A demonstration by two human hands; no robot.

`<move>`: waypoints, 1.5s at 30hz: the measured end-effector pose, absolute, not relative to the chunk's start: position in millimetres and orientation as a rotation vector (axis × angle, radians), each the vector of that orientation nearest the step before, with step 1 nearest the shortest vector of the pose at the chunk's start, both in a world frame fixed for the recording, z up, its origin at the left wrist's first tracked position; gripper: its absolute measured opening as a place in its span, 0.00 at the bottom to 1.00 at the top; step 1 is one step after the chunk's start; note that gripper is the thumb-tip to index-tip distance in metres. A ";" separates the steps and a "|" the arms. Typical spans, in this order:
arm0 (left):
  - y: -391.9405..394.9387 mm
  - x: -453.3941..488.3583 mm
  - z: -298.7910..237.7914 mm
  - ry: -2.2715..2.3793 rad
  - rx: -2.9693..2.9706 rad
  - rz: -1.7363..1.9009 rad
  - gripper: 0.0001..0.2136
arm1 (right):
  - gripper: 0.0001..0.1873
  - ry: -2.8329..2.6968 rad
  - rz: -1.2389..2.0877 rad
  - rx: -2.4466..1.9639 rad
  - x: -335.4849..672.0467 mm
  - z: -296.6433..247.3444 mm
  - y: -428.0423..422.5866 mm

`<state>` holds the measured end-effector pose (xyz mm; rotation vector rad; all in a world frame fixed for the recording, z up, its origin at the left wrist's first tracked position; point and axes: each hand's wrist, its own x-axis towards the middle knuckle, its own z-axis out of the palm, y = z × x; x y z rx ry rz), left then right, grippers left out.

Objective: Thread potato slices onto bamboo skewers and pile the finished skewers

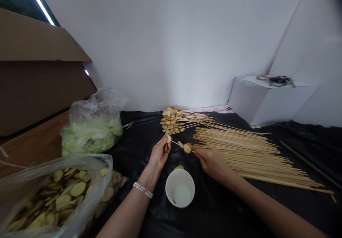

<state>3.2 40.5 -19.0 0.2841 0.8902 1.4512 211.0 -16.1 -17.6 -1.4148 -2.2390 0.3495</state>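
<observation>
My left hand (159, 152) pinches a round potato slice (168, 138) at the tip of a thin wooden skewer (175, 143). Farther along that skewer sit a few more potato slices (187, 148). My right hand (212, 162) grips the skewer on the other side of these slices, fingers closed. Just below and between my hands stands a white paper cup (180, 188), with a pale slice partly showing behind its rim. Beyond my hands lies a pile of loaded potato skewers (172, 119), their bare sticks pointing right.
Many bare wooden skewers (248, 156) lie spread at the right on black plastic sheeting (213, 209). An open plastic bag of potato slices (66, 195) is at the front left, with a bag of pale green vegetables (92, 127) behind. A white box (267, 99) stands back right.
</observation>
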 end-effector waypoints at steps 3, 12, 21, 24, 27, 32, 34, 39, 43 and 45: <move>40.0 3.7 -18.3 0.899 0.292 1.438 0.03 | 0.17 -2.225 0.552 -1.358 209.4 -14.6 -15.2; 40.0 3.7 -19.3 0.899 0.312 1.426 0.03 | 0.13 -2.306 0.152 -1.415 210.9 -18.2 -18.0; 39.9 4.3 -20.8 0.893 0.337 1.401 0.02 | 0.18 -2.214 0.611 -1.386 208.6 -9.2 -13.1; 39.8 4.8 -21.1 0.896 0.325 1.405 0.02 | 0.13 -2.242 0.370 -1.442 208.8 -10.7 -15.1; 39.8 5.0 -21.4 0.900 0.320 1.415 0.02 | 0.12 -2.287 0.127 -1.486 208.6 -13.6 -17.7; 38.6 5.9 -20.4 0.903 0.349 1.400 0.02 | 0.15 -2.203 0.492 -1.433 207.8 -11.6 -15.0; 38.2 6.6 -20.0 0.901 0.358 1.394 0.02 | 0.17 -2.160 0.714 -1.395 208.2 -9.4 -12.6; 38.3 6.5 -19.0 0.913 0.321 1.424 0.02 | 0.15 -2.155 0.689 -1.375 211.4 -8.1 -9.8; 39.0 5.1 -17.5 0.912 0.293 1.480 0.04 | 0.04 -2.146 0.462 -1.358 214.3 -13.9 -11.1; 39.4 5.0 -17.4 0.917 0.285 1.492 0.04 | 0.05 -2.175 0.342 -1.374 214.9 -17.3 -11.8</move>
